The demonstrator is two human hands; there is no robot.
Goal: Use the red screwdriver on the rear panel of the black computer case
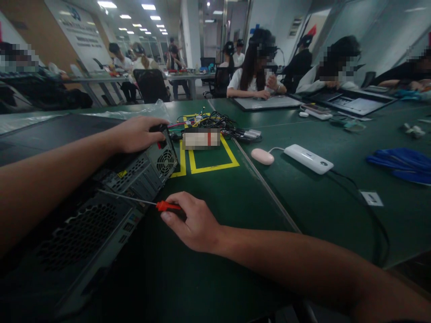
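Observation:
A black desktop computer case [141, 177] lies tilted at the left, its metal rear panel with vents and ports facing me. My left hand [138, 133] grips the far upper corner of the case, fingers over the edge and thumb tucked beneath. In my right hand [193, 222] is a screwdriver [163, 206] with a red and black handle, held in closed fingers. Its long thin shaft points left and reaches across the rear panel. Whether the tip sits on a screw I cannot make out.
Beyond the case lie a blurred beige box [198, 139], a bundle of cables [218, 122] and yellow tape [215, 169]. To the right are a pink oval case [262, 156], a white power bank [309, 159] and blue cloth [400, 163]. Several people sit across the table.

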